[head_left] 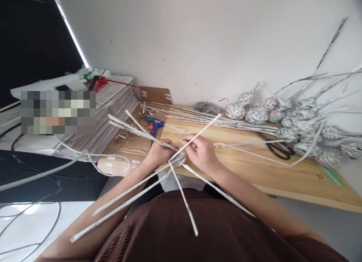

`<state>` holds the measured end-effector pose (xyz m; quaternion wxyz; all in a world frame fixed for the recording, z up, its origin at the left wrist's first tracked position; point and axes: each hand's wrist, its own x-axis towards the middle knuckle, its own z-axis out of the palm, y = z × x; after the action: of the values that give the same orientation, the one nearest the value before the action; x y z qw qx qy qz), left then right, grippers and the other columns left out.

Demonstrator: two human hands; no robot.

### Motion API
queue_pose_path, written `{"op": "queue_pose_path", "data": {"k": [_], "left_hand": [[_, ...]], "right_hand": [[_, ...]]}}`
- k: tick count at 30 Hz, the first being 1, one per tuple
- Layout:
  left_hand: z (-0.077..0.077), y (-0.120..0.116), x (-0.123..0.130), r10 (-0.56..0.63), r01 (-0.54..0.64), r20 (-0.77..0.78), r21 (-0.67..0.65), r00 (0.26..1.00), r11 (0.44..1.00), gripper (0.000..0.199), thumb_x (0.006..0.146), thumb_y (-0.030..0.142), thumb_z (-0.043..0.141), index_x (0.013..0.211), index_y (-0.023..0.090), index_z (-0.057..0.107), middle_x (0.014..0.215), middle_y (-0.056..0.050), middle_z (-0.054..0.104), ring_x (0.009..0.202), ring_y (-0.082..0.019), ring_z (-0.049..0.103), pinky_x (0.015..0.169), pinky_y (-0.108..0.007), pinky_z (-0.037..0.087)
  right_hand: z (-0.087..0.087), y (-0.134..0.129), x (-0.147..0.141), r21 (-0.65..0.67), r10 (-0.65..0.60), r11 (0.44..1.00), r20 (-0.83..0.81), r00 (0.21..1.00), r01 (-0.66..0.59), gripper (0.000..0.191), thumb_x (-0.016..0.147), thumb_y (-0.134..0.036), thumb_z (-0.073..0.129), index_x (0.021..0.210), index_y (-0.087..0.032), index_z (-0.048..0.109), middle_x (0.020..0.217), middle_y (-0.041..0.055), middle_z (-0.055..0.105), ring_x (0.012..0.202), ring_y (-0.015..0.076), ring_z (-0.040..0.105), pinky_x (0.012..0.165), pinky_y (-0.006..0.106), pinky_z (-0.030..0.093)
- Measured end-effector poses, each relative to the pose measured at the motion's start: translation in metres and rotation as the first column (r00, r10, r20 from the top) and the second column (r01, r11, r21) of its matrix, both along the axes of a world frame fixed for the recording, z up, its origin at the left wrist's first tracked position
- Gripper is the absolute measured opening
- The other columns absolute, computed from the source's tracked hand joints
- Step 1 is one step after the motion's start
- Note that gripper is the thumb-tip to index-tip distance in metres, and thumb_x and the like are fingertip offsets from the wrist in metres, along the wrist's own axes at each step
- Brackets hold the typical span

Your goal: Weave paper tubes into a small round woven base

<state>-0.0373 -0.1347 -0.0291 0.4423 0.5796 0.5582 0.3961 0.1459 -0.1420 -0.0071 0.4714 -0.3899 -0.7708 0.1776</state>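
Observation:
My left hand is closed around a small woven paper piece held above the table's front edge. Rolled paper sticks fan out from this piece: several point up and left past my left hand, others point down toward my brown shirt. My right hand has thumb and fingers pinched on one rolled paper stick, which crosses over the woven piece and slants up to the right. Fingers hide part of the weave.
Behind my hands lie a blue glue gun and loose paper sticks. Gourd-shaped woven pieces crowd the right side, beside black-handled scissors. A tall paper stack stands left, with a white cable below it.

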Motion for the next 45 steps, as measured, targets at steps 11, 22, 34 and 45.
{"op": "queue_pose_path", "data": {"k": [11,22,34,45], "left_hand": [[0.01,0.004,-0.009,0.098,-0.083,0.202,-0.084,0.975,0.993,0.028,0.05,0.019,0.079,0.077,0.014,0.072,0.064,-0.001,0.069,0.056,-0.013,0.06,0.055,-0.024,0.048],[0.008,-0.007,-0.027,0.081,-0.044,0.195,-0.187,0.977,0.981,0.033,0.051,0.029,0.083,0.078,0.013,0.077,0.066,-0.006,0.073,0.06,-0.018,0.065,0.059,-0.028,0.052],[-0.009,0.001,-0.016,0.21,-0.207,0.331,-0.045,0.92,0.977,0.035,0.054,0.032,0.084,0.082,0.013,0.075,0.071,-0.006,0.073,0.061,-0.017,0.064,0.061,-0.028,0.051],[-0.003,0.016,-0.006,0.155,-0.153,-0.02,0.077,0.988,0.985,0.019,0.064,0.022,0.07,0.08,0.017,0.077,0.072,-0.004,0.074,0.065,-0.018,0.066,0.062,-0.026,0.05]], "right_hand": [[-0.016,0.003,0.012,-0.821,-0.218,0.486,-0.446,0.868,-0.3,0.024,0.089,-0.042,0.063,0.089,-0.018,0.061,0.096,0.0072,0.069,0.063,0.0149,0.07,0.043,0.021,0.048],[0.007,0.035,0.01,-0.654,-0.308,0.721,-0.599,0.739,-0.23,0.021,0.072,-0.022,0.075,0.091,-0.018,0.067,0.081,0.0012,0.067,0.065,0.0122,0.065,0.043,0.017,0.05],[0.009,0.026,0.044,-0.578,-0.407,0.811,-0.669,0.622,-0.091,0.031,0.077,-0.039,0.072,0.1,-0.021,0.06,0.088,0.0008,0.068,0.059,0.0125,0.067,0.045,0.021,0.052],[0.003,0.018,0.004,-0.458,0.078,0.88,-0.125,0.989,-0.127,0.014,0.083,-0.032,0.067,0.085,-0.02,0.074,0.083,0.0033,0.075,0.07,0.016,0.067,0.066,0.027,0.052]]}}
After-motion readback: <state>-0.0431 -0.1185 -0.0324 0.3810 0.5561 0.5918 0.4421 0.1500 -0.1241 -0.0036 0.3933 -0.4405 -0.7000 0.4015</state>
